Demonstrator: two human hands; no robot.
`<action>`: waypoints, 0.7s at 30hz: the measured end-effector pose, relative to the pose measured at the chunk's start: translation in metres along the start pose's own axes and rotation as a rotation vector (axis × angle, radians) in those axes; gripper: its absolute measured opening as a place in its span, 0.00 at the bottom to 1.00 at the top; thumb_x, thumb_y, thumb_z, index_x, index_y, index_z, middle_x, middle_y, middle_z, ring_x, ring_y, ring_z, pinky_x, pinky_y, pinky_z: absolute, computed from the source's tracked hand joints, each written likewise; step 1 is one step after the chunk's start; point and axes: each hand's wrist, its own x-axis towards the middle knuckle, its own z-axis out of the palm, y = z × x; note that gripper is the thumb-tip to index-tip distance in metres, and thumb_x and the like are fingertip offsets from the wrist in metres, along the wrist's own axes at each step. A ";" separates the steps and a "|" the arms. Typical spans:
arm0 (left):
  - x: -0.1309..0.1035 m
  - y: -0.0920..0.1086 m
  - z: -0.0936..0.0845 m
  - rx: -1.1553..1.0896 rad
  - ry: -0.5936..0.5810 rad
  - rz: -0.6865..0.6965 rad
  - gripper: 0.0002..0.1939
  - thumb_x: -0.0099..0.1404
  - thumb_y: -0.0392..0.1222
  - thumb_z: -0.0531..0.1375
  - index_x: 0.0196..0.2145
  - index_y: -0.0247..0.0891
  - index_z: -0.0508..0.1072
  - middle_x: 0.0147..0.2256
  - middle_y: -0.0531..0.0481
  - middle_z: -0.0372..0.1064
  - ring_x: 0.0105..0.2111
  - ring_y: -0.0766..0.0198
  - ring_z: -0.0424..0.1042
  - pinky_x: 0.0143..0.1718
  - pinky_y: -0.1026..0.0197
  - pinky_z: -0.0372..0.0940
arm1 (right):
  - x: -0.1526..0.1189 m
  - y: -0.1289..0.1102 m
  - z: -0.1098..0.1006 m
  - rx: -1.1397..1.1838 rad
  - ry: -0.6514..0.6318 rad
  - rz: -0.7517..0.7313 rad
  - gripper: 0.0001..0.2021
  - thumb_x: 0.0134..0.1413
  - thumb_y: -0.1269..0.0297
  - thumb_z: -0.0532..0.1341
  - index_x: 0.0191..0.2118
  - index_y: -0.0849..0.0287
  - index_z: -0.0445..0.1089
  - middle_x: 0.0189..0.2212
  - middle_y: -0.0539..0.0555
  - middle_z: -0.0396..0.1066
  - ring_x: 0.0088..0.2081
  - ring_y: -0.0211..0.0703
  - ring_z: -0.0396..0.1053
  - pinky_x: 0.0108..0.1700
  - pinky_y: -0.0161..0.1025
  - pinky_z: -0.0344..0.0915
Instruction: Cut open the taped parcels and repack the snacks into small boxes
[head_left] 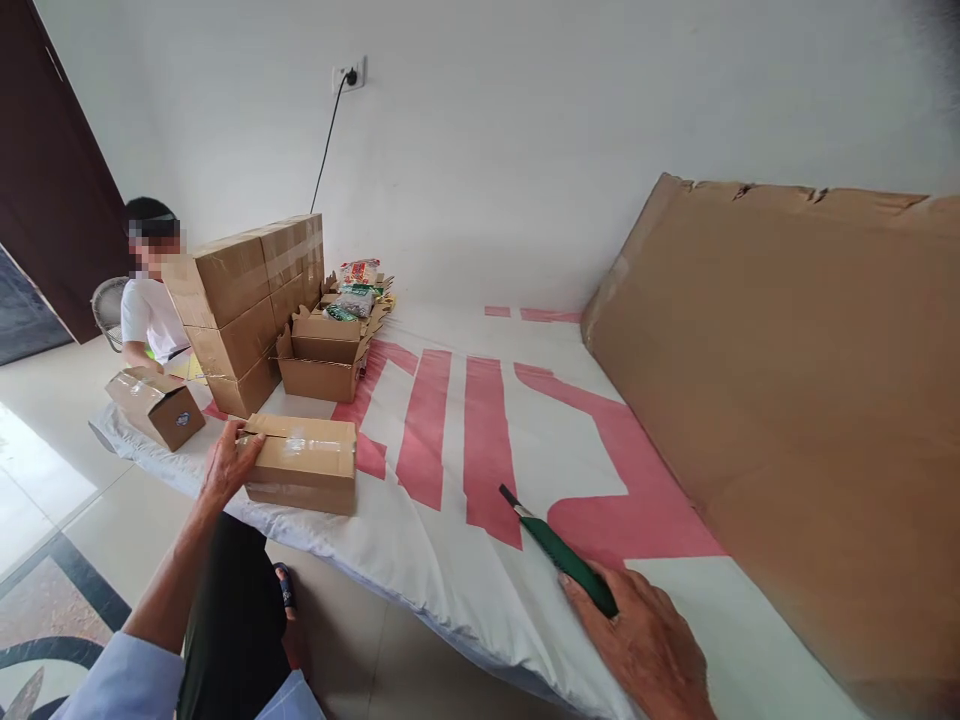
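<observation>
My left hand [231, 462] grips the left end of a taped brown carton [304, 460], which lies near the front edge of the table. Its thumb is on the top and its fingers are around the end. At the lower right, my right hand [645, 640] is closed on a green-handled tool [566, 562], its narrow dark tip pointing up and left over the red and white cloth. Another closed carton [156, 407] sits to the left of my left hand. Behind the gripped carton stands an open box [320, 365].
Stacked cartons [247, 310] stand at the back left, beside bagged goods [358, 290] in open boxes. A large cardboard sheet or box [787, 400] covers the right side. A person [150, 310] sits beyond the left end. The cloth-covered table [442, 570] has its edge toward me.
</observation>
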 end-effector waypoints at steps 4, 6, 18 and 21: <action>-0.029 0.018 0.027 -0.224 -0.062 0.027 0.24 0.66 0.63 0.64 0.50 0.43 0.74 0.51 0.42 0.81 0.41 0.50 0.79 0.42 0.51 0.73 | 0.000 -0.002 -0.002 -0.006 0.009 -0.018 0.19 0.63 0.44 0.56 0.44 0.52 0.75 0.40 0.64 0.78 0.44 0.66 0.74 0.48 0.58 0.71; -0.037 0.026 0.039 -0.377 -0.114 0.041 0.26 0.63 0.63 0.66 0.50 0.43 0.74 0.52 0.42 0.80 0.46 0.49 0.80 0.42 0.52 0.74 | 0.000 -0.004 -0.005 -0.011 -0.003 -0.015 0.18 0.64 0.45 0.56 0.44 0.53 0.75 0.40 0.64 0.78 0.44 0.65 0.73 0.48 0.57 0.71; -0.020 0.027 0.043 -0.805 -0.409 0.049 0.31 0.53 0.68 0.76 0.43 0.42 0.81 0.68 0.39 0.73 0.66 0.37 0.72 0.64 0.44 0.70 | 0.001 -0.014 -0.011 0.151 0.033 0.049 0.24 0.69 0.40 0.51 0.47 0.55 0.74 0.43 0.66 0.78 0.47 0.63 0.74 0.53 0.58 0.71; -0.017 0.024 0.044 -0.820 -0.430 0.065 0.30 0.55 0.69 0.73 0.43 0.42 0.83 0.65 0.39 0.75 0.63 0.39 0.74 0.64 0.45 0.71 | 0.006 -0.021 -0.018 0.289 0.046 0.175 0.30 0.65 0.32 0.51 0.45 0.56 0.73 0.41 0.66 0.78 0.46 0.63 0.75 0.51 0.58 0.72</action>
